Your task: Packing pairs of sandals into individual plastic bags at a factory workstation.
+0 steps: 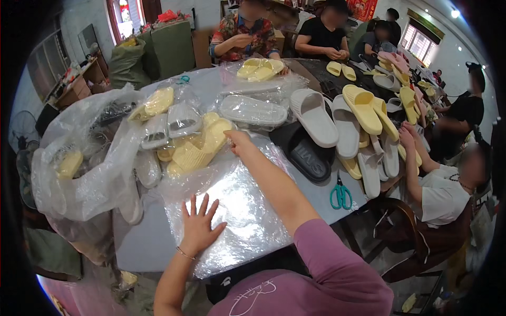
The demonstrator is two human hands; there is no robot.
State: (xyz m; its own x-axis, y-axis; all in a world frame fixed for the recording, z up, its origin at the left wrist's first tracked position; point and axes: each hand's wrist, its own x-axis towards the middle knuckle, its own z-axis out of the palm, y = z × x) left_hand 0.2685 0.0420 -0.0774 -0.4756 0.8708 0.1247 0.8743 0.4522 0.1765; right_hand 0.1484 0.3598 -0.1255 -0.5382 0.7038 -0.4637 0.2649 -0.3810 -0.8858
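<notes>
My left hand [201, 223] lies flat, fingers spread, on a stack of clear plastic bags [237, 224] that shines on the table in front of me. Stretched forward, my right hand [240, 143] has its fingers bent in at the edge of a clear bag holding yellow slippers [196, 150]. Its fingertips are partly hidden, and it appears to pinch the plastic there. A bagged grey slipper [253, 110] lies just beyond that hand. Right of my forearm are a black slipper [308, 157] and a pile of unbagged grey slippers [316, 116] and yellow slippers [363, 109].
Teal-handled scissors [341, 196] lie near the table's right edge. A big clear sack [100, 184] with slippers bulges at the left. Several people sit around the table; one person's hands [408, 138] reach into the slipper pile at the right. A chair [421, 231] stands at the right.
</notes>
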